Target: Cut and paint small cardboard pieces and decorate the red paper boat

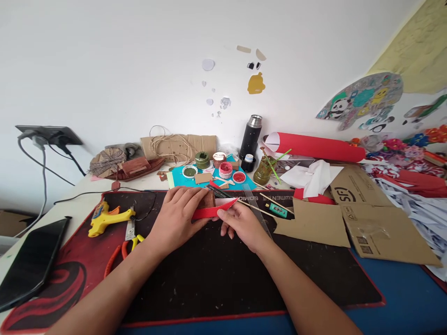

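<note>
My left hand is closed around a small brown piece, its fingers over the top and its thumb below. Against the near side of that piece lies a red corrugated paper strip with a white back. Between thumb and fingers, my right hand pinches the strip near its right end. Much of the brown piece is hidden under my left hand. Just behind my hands are a dark marked tool and a clear ruler, both partly covered.
On the left lie a yellow glue gun, scissors and a black tablet. Paint jars, a black thermos and a brush jar stand behind. Cardboard, a green tube and a red paper roll are right.
</note>
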`<control>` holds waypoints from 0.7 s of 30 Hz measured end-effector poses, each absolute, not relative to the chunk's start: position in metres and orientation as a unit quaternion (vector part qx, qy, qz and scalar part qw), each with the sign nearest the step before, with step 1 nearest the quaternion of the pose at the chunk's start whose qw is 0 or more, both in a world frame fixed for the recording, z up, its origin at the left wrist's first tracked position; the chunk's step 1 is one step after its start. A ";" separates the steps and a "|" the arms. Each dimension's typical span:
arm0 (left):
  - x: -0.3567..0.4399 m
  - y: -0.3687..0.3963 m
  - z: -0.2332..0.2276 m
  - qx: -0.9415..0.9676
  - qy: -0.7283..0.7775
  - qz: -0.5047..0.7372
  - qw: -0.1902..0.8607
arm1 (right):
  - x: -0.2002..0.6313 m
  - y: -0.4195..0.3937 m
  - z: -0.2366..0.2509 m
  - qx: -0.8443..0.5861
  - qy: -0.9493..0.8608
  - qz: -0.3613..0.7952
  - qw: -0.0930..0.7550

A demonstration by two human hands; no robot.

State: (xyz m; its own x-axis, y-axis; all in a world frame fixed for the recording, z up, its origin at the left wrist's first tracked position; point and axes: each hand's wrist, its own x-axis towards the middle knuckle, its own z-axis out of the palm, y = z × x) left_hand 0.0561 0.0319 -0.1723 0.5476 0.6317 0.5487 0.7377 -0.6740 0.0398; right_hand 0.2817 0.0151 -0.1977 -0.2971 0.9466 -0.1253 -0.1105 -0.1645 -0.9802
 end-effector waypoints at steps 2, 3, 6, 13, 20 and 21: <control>0.057 0.031 -0.174 -0.877 -0.387 -0.268 0.101 | 0.281 0.015 -0.200 -0.424 -0.492 0.637 0.414; 0.058 0.031 -0.175 -0.879 -0.384 -0.266 0.101 | 0.281 0.015 -0.201 -0.426 -0.491 0.636 0.417; 0.056 0.032 -0.175 -0.885 -0.377 -0.259 0.090 | 0.282 0.016 -0.201 -0.423 -0.491 0.628 0.431; 0.035 0.039 -0.160 -0.877 -0.392 -0.277 -0.030 | 0.283 0.016 -0.197 -0.429 -0.493 0.636 0.409; 0.029 0.043 -0.158 -0.871 -0.419 -0.199 -0.161 | 0.281 0.014 -0.197 -0.435 -0.527 0.633 0.363; 0.029 0.043 -0.158 -0.868 -0.423 -0.196 -0.169 | 0.281 0.014 -0.197 -0.436 -0.533 0.631 0.358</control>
State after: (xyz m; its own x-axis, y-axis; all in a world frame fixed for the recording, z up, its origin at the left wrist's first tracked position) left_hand 0.0293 0.0429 -0.1576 0.5651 0.8012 0.1969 0.6686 -0.5845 0.4596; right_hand 0.2811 0.0138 -0.1966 -0.3631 0.9163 -0.1693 0.0135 -0.1765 -0.9842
